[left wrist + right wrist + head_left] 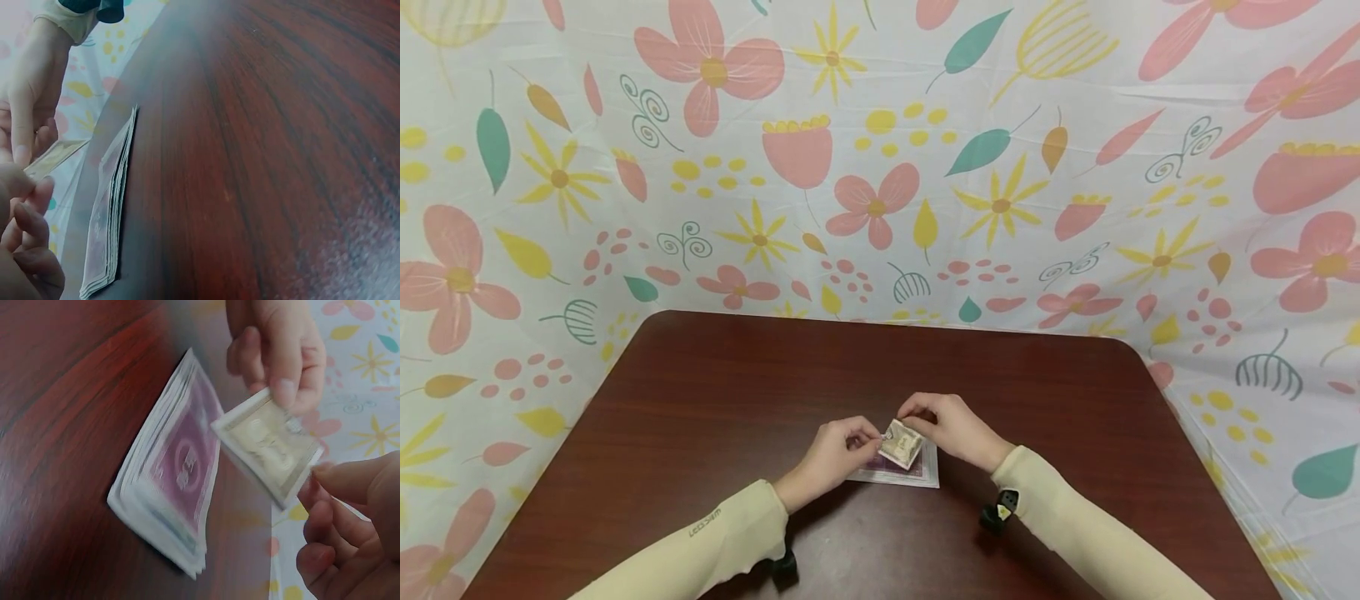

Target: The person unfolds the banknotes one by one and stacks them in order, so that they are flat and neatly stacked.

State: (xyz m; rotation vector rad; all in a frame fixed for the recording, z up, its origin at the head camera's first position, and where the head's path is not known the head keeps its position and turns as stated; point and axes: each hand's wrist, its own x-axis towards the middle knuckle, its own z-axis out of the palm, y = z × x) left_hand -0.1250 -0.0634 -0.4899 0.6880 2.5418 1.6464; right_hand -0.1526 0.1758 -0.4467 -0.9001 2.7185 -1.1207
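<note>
A small cream printed paper (901,444), apparently a folded banknote with a pale border, is held up between the two hands. My left hand (835,450) pinches one corner, its thumb tip over the edge in the right wrist view. On the opposite corner, my right hand (955,425) pinches the note between thumb and fingertip, other fingers curled below. Beneath it lies a stack of purple printed notes (181,462) with white borders, flat on the table. Layered edges of the stack (112,219) show in the left wrist view.
A dark reddish-brown wooden table (737,375) with rounded far corners carries the stack. Behind and around it hangs a white cloth (880,275) printed with flowers and leaves. Both wrists wear black straps with small devices.
</note>
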